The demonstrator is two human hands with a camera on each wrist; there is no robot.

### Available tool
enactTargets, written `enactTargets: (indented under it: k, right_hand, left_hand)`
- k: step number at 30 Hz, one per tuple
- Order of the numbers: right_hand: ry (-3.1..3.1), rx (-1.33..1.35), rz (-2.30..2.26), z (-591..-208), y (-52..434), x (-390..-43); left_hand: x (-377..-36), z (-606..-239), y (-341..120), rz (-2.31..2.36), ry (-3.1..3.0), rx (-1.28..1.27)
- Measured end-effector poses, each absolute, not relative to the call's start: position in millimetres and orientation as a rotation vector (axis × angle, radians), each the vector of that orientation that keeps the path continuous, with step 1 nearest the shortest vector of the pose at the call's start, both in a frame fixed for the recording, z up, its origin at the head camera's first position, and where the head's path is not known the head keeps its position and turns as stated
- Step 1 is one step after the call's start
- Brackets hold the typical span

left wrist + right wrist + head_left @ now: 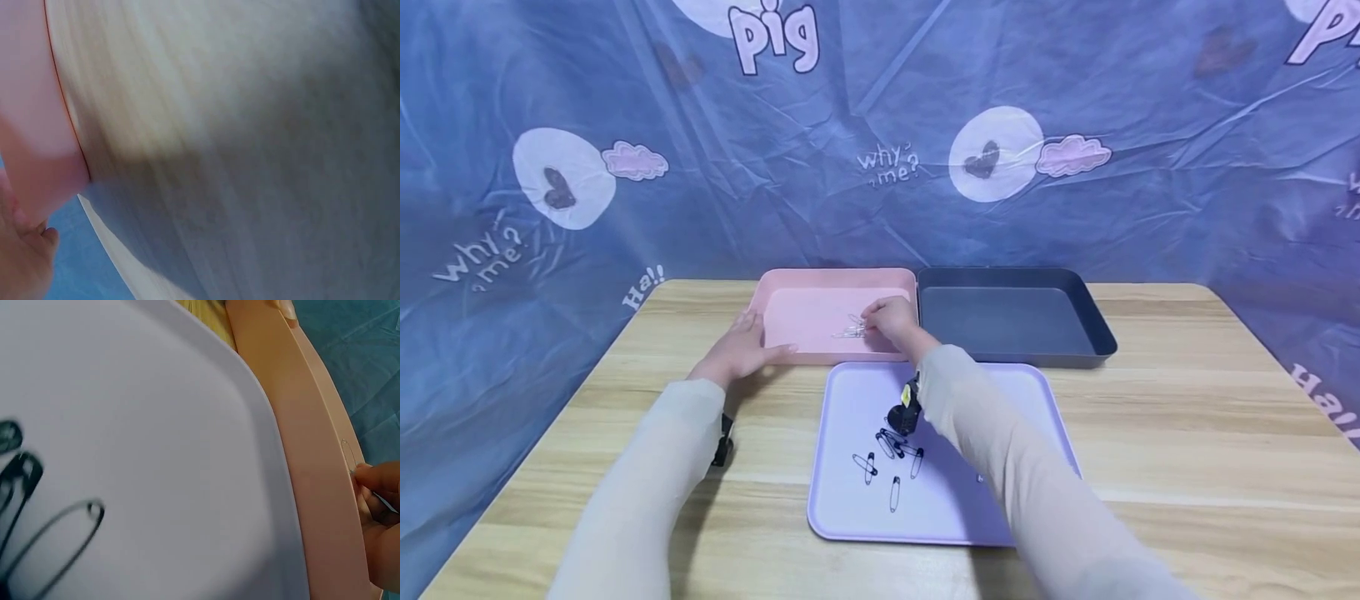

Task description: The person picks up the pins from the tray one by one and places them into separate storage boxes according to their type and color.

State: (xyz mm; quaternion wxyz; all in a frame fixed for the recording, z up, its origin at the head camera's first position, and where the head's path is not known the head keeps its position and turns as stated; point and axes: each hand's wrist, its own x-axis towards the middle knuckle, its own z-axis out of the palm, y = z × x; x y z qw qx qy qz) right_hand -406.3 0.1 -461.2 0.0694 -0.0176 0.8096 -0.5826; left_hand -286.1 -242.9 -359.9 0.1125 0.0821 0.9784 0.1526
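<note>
Lowest in the frame, the lilac tray [850, 508] lay at centre with several black pins [889, 454] loose on it, none of them touched. Just above it, the left hand [739, 354] rested with fingers relaxed against the near left rim of the pink tray [790, 283]. The right hand [891, 321] reached into that tray at mid frame, fingertips curled over a small heap of silver pins [852, 330]; whether it still pinched one I could not tell. The grey tray [1097, 329], upper right of centre, held nothing visible. By my judgement the silver ones were sorted; the black ones remained.
</note>
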Motion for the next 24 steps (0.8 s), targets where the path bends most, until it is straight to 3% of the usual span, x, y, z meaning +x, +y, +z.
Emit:
enactTargets:
  k: [1,5,8,10,16,18,21,24]
  right_hand:
    - [2.418,-0.073,-1.795,-473,-2,-417]
    - [2.436,0.109,-1.668,-418,-12,-375]
    - [2.413,0.143,-1.710,-400,-15,-355]
    - [2.381,0.163,-1.749,-427,-15,-375]
    - [2.347,0.237,-1.768,-576,-21,-492]
    - [2.341,0.206,-1.798,-589,-20,-501]
    - [2.358,0.183,-1.778,-556,-20,-475]
    - [2.403,0.222,-1.671,-476,-21,-414]
  left_hand:
    - [-286,-359,-243,0.444,2.874,0.241]
    - [-286,-360,-243,0.446,2.878,0.240]
    - [-286,-361,-242,0.446,2.875,0.239]
    - [-287,-362,-242,0.444,2.873,0.240]
    - [-286,-360,-240,0.443,2.876,0.238]
    - [-285,-360,-240,0.446,2.876,0.234]
    - [-285,-361,-241,0.443,2.876,0.227]
    - [-285,-362,-241,0.424,2.884,0.225]
